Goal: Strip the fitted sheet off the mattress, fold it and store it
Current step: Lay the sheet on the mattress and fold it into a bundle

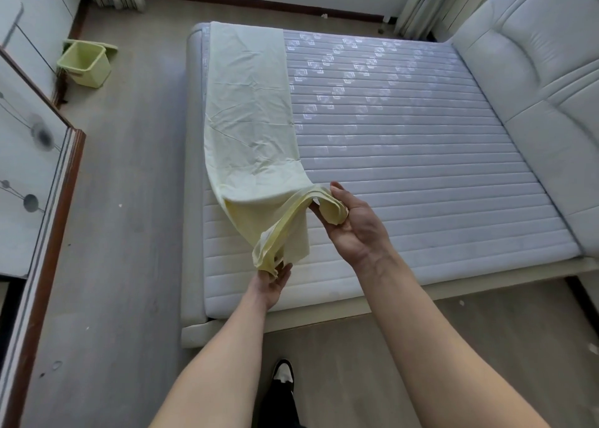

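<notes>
A pale yellow fitted sheet (249, 109) lies folded into a long strip along the left side of the bare quilted mattress (405, 174). Its near end is lifted off the bed. My left hand (274, 281) pinches one bunched corner of that end low over the mattress's near edge. My right hand (353, 220), palm up, grips the other gathered corner a little higher and to the right. The sheet's edge runs in layered folds between the two hands.
A padded white headboard (534, 80) runs along the bed's right side. A light green bin (86, 64) stands on the grey floor at the far left. A wood-framed cabinet (39, 181) lines the left wall. My shoe (282, 375) is on the floor near the bed.
</notes>
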